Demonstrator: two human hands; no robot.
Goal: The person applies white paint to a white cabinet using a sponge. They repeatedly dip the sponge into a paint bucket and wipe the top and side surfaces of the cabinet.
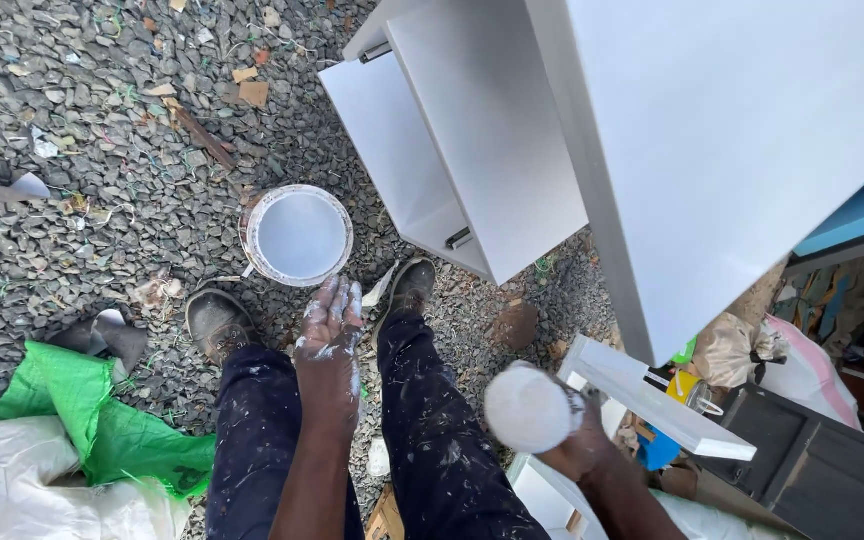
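I look down at gravel ground and my own legs in paint-spattered dark trousers. My left hand (330, 335), smeared with white paint, hangs open just below a bucket of white paint (298, 236) that stands in front of my boots. My right hand (577, 440) grips a white paint roller (529, 408), its round end facing the camera. A white cabinet (652, 130) with open doors and shelves rises right in front of me, to the right of the bucket.
A green sack (82, 415) and a white sack (22, 490) lie at lower left. A loose white board (657, 395) leans at right, near a dark box (822, 470) and bags. Scraps of wood and paper dot the gravel.
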